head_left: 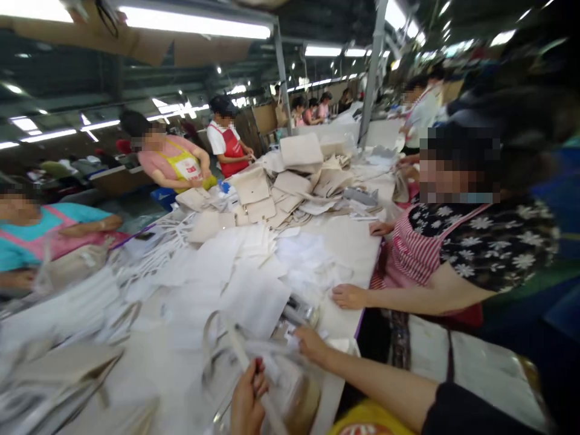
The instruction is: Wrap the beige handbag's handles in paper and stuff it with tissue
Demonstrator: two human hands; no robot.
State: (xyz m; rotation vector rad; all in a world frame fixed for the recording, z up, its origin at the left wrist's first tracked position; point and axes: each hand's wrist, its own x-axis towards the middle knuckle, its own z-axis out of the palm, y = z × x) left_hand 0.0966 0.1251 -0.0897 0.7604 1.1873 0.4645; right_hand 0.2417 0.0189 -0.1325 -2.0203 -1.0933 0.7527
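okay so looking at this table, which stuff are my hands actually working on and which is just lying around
In hand:
- left hand gripping a pale strap
- right hand touching the clear-wrapped bag

Lying about:
- loose white sheets
- beige bags stacked farther up the table
- co-worker's hand resting on the table edge

A long white worktable (348, 241) carries stacked beige fabric pieces (290, 181) and loose white cloth sheets (254, 266) — seated co-workers line both sides, one in a red striped apron (412, 254), another in a yellow apron (183, 166).
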